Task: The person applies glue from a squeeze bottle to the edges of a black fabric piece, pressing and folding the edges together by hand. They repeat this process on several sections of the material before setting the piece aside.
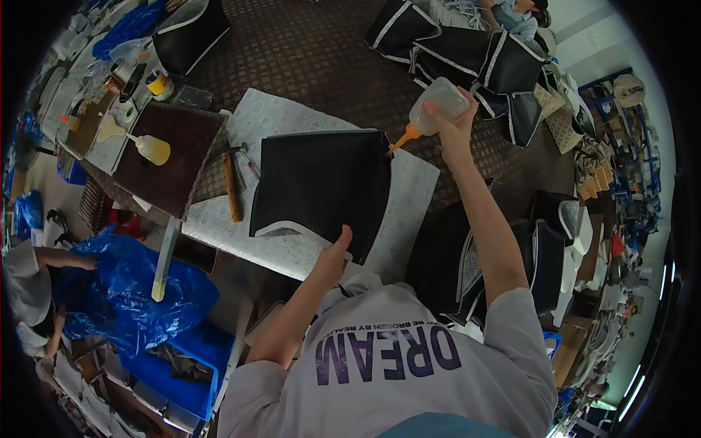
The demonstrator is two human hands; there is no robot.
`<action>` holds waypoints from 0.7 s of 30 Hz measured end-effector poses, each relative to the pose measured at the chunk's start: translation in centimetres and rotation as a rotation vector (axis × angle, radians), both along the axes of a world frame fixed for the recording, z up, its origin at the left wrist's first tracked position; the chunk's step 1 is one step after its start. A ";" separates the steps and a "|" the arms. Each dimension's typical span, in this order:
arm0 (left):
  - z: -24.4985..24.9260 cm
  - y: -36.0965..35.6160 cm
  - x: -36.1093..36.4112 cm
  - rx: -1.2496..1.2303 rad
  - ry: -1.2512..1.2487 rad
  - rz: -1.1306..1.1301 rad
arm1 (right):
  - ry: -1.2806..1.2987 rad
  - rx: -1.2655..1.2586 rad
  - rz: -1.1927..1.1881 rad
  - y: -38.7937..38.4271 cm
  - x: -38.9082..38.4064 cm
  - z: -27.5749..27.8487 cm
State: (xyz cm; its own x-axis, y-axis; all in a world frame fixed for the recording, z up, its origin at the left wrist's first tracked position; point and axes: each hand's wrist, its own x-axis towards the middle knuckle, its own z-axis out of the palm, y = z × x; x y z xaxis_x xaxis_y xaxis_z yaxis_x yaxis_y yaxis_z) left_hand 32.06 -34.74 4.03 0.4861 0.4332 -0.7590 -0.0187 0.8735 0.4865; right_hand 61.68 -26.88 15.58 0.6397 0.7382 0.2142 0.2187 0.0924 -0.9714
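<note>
A squeeze bottle [440, 101] of cloudy plastic is in my right hand [454, 125], fingers wrapped round it. It is tilted, and its orange nozzle [403, 139] points down at the far right corner of a black leather-like piece [321, 182]. That piece lies on a pale patterned board [409, 190] and has a whitish strip along its near edge. My left hand [334, 260] grips the near right edge of the piece, thumb on top, other fingers hidden beneath. Left of it, a hammer [232, 186] lies on the board beside a thin red-handled tool [252, 167].
A second bottle [153, 150] with yellow liquid lies on a dark red board [171, 179] at left. Black pieces with white edging [482, 58] are heaped at the back right. Blue plastic [131, 285] hangs at lower left, near another person [33, 285].
</note>
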 end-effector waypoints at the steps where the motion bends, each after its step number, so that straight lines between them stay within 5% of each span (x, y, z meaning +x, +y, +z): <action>1: -0.2 0.0 0.1 -0.003 -0.005 -0.003 | 0.029 -0.007 0.012 -0.1 0.1 -0.2; 21: 3.9 2.7 4.2 -0.097 -0.350 0.220 | 0.352 0.019 -0.206 -7.0 -3.1 0.8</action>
State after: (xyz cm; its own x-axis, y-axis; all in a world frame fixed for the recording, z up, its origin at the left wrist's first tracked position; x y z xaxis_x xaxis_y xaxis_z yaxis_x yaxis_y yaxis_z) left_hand 36.27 -32.03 7.98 0.6255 0.4899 -0.6073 -0.3589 0.8717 0.3336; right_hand 58.53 -33.84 16.34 0.8106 0.5848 -0.0321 -0.1115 0.1003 -0.9887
